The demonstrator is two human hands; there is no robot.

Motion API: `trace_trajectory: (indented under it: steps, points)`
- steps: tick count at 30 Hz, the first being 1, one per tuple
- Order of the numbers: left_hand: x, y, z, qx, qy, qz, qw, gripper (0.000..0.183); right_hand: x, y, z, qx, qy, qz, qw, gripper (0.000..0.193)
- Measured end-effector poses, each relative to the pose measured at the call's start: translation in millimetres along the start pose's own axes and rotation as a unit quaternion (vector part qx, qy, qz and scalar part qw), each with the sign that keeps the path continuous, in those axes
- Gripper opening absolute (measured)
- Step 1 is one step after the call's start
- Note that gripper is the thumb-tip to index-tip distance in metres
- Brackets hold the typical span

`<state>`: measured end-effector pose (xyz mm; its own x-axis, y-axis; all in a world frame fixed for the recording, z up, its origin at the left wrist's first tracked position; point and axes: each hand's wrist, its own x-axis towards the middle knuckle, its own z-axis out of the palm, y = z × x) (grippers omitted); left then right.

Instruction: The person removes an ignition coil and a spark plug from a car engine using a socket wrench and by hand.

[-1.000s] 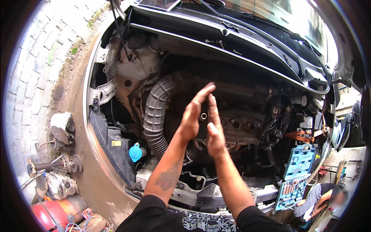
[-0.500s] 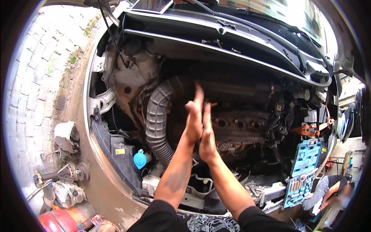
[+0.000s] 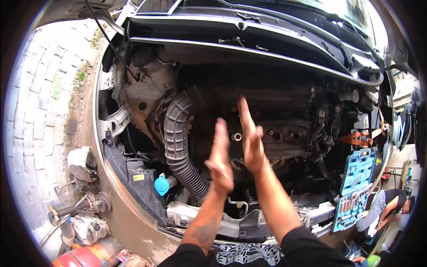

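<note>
Over the open engine bay of a car, my left hand [image 3: 219, 162] and my right hand [image 3: 252, 144] are held up with palms facing each other and a gap between them. Fingers of both are stretched out, and neither holds anything. Slight motion blur covers the left hand. Beneath and beyond them lies the dark engine [image 3: 284, 144], with round holes along its top. A ribbed grey air hose [image 3: 175, 133] curves down to the left of my left hand.
A blue-capped reservoir [image 3: 163, 184] sits front left. Several loose bolts [image 3: 239, 41] lie on the rear ledge. An open blue socket set case [image 3: 356, 171] rests at right, near an orange strap [image 3: 361, 138]. Another person [image 3: 389, 209] is beyond. Removed strut parts [image 3: 91, 204] lie on the ground left.
My hands were nearly together and have moved apart. The right hand has shifted to the right, while the left has come down a little. The whole view has also shifted slightly.
</note>
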<state>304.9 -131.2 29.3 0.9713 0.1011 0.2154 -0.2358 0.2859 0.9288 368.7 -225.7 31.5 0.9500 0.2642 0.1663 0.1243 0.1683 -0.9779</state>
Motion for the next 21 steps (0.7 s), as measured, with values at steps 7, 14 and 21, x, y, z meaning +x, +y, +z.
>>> trace_trajectory:
  steps: [7,14,21]
  points:
    - [-19,-4,13,0.042,0.007,-0.031,0.999,0.131,21,13,-3,0.045,-0.049,0.034,0.997,0.103]
    - [32,-13,-17,0.065,-0.056,-0.043,0.995,0.122,-38,11,45,-0.034,0.048,-0.037,0.998,0.099]
    - [37,-2,-14,0.034,0.061,-0.004,0.998,0.119,-50,9,49,-0.062,0.07,-0.024,0.995,0.105]
